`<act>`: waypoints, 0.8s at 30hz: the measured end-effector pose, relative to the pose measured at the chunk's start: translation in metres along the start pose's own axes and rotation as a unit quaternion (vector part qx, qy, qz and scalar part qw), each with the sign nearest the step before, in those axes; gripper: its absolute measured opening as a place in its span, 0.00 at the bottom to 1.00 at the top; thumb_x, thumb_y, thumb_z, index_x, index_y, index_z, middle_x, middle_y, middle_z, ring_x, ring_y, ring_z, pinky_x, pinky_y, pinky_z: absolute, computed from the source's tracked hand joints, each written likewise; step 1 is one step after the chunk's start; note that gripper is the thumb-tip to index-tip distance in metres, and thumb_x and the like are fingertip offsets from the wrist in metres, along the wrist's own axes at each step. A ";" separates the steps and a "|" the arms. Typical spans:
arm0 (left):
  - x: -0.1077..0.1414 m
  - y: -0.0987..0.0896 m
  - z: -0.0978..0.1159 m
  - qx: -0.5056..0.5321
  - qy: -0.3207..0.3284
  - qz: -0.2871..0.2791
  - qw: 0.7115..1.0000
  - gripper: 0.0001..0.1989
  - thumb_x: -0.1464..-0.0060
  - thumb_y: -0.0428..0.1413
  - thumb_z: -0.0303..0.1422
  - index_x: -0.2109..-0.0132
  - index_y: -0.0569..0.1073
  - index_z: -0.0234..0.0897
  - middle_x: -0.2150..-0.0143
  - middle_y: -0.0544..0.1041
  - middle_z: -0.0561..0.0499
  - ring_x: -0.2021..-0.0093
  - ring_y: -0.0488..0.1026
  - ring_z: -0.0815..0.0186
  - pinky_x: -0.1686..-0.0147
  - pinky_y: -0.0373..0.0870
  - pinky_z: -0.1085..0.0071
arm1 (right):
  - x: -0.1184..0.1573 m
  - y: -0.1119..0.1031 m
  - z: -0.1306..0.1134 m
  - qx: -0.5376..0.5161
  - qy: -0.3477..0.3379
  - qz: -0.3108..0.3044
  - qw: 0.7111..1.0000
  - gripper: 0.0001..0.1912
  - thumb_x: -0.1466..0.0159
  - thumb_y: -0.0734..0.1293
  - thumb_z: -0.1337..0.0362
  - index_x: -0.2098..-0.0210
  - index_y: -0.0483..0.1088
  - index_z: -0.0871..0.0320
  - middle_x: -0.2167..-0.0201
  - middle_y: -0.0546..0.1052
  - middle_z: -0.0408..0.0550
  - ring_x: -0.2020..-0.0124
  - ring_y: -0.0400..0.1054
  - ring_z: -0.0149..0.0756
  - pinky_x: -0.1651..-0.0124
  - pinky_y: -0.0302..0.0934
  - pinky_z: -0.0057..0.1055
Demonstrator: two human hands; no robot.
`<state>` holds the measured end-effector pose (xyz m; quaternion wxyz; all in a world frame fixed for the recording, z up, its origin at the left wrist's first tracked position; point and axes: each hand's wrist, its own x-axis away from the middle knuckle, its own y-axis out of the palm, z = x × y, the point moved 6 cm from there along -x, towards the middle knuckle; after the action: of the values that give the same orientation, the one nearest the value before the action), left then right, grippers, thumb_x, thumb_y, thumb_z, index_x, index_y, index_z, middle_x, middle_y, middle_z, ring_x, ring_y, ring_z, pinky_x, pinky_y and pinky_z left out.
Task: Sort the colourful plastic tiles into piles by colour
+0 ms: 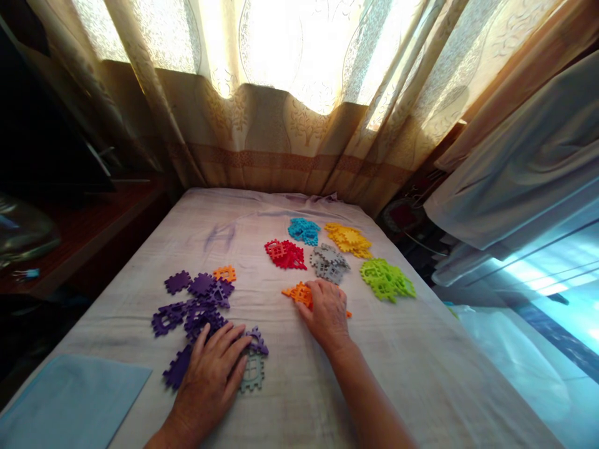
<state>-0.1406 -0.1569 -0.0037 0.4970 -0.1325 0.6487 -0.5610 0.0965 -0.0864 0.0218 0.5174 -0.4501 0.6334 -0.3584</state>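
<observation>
My left hand [213, 365] lies with fingers spread over the near end of a heap of purple toothed building tiles [202, 285]. Beside its fingertips are a small purple tile [256, 341] and a grey window tile [253, 372]. My right hand [327, 312] rests on a pile of orange tiles [299, 293], covering much of it; its fingers curve down and their tips are partly hidden, so whether it grips one I cannot tell. A single orange tile [225, 273] lies at the far edge of the purple heap.
Beyond my right hand lie piles of red tiles [285, 254], blue tiles [304, 231], yellow tiles [349, 240], grey tiles [329, 263] and green tiles [387, 279]. A light blue sheet [75, 399] is at the near left corner of the cloth-covered table [374, 374]. Curtains [281, 131] hang behind.
</observation>
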 end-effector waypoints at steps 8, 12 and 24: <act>-0.002 -0.002 0.001 0.006 0.002 0.006 1.000 0.17 0.40 0.53 0.32 0.45 0.71 0.45 0.44 0.76 0.50 0.42 0.70 0.59 0.33 0.47 0.50 | -0.009 -0.004 -0.024 -0.046 -0.032 -0.013 0.998 0.14 0.38 0.67 0.62 0.53 0.73 0.54 0.49 0.73 0.53 0.47 0.62 0.46 0.44 0.52 0.44; -0.001 -0.002 0.002 -0.001 0.000 0.003 1.000 0.17 0.40 0.52 0.31 0.45 0.71 0.45 0.44 0.76 0.50 0.42 0.69 0.60 0.33 0.47 0.50 | -0.029 0.009 -0.062 -0.082 -0.091 -0.055 0.991 0.13 0.38 0.65 0.64 0.53 0.73 0.54 0.48 0.73 0.52 0.46 0.62 0.44 0.43 0.53 0.42; -0.001 -0.003 0.002 0.019 -0.022 -0.010 1.000 0.17 0.41 0.53 0.30 0.46 0.72 0.46 0.45 0.76 0.50 0.41 0.69 0.60 0.33 0.48 0.50 | -0.076 0.074 -0.156 -0.088 -0.282 -0.183 0.938 0.22 0.34 0.61 0.65 0.41 0.65 0.48 0.35 0.64 0.44 0.38 0.56 0.39 0.42 0.55 0.41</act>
<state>-0.1401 -0.1583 -0.0004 0.5077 -0.1418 0.6254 -0.5753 -0.0661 0.0084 0.0115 0.5584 -0.6848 0.3969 -0.2484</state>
